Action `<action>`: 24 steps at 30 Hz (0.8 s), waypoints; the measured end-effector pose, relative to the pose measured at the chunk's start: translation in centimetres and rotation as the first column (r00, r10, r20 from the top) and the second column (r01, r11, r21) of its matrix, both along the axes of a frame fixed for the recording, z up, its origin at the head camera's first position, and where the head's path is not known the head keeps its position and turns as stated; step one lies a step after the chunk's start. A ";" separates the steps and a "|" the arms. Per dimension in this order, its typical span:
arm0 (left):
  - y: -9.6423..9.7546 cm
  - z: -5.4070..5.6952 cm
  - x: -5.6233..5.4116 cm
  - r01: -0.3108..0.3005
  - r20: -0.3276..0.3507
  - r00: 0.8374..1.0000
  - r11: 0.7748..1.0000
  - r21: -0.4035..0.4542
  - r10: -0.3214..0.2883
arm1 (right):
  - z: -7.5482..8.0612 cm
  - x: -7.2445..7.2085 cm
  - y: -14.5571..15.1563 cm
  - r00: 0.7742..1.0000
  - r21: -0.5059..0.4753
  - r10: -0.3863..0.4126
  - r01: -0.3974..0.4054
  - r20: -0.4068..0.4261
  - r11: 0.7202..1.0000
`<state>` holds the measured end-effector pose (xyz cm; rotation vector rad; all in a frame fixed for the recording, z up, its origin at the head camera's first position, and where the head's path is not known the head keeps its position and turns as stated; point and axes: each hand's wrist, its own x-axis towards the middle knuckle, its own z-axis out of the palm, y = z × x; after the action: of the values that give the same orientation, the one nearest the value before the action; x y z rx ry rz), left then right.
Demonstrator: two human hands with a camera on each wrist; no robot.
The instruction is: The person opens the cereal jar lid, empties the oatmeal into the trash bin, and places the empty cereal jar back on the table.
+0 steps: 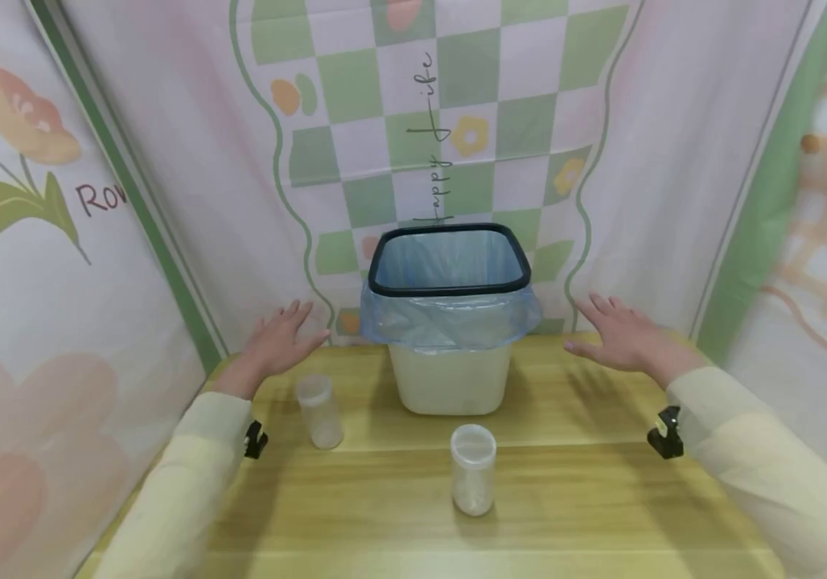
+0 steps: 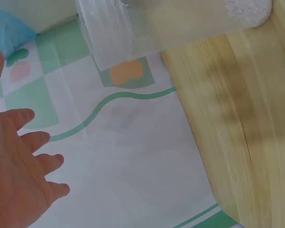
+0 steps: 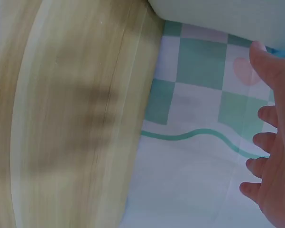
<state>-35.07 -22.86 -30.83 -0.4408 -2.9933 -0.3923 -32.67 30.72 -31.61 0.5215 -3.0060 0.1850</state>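
My left hand (image 1: 279, 342) hovers over the table's left side with fingers spread, holding nothing. Nearest to it stands a clear plastic jar (image 1: 321, 414) with a whitish lid, which fills the top of the left wrist view. To the right, my right hand (image 1: 619, 334) is held up over the table, fingers spread and nothing in it. Between the hands stands a cream trash bin (image 1: 450, 382) with a black rim (image 1: 450, 290) and a blue plastic bag (image 1: 457, 322) folded over its edge. A second clear jar (image 1: 473, 474) stands upright in front of the bin, with whitish contents low inside.
The wooden table (image 1: 384, 498) ends just behind the bin, against a hanging checkered curtain (image 1: 406, 104). Printed cloth walls (image 1: 30, 305) close in the left and right sides. A small black device (image 1: 667, 434) sits on each wrist.
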 end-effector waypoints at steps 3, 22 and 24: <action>-0.3 -0.1 0.7 0.008 0.009 1.000 1.000 0.028 -0.008 | 0.0 0.6 0.0 1.000 0.003 0.009 -0.009 -0.013 1.000; -0.1 -1.7 6.6 0.174 -0.223 0.965 0.975 0.137 -0.141 | -1.0 5.5 -1.6 0.996 -0.115 0.085 -0.088 -0.029 0.989; 0.3 -2.0 7.1 0.203 -0.264 0.951 0.969 0.140 -0.161 | -1.2 5.9 -1.9 0.995 -0.121 0.100 -0.103 -0.029 0.987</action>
<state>-27.98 -22.54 -32.83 -0.6973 -2.6583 -0.5515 -26.78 28.84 -32.76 0.6598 -2.9239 0.3659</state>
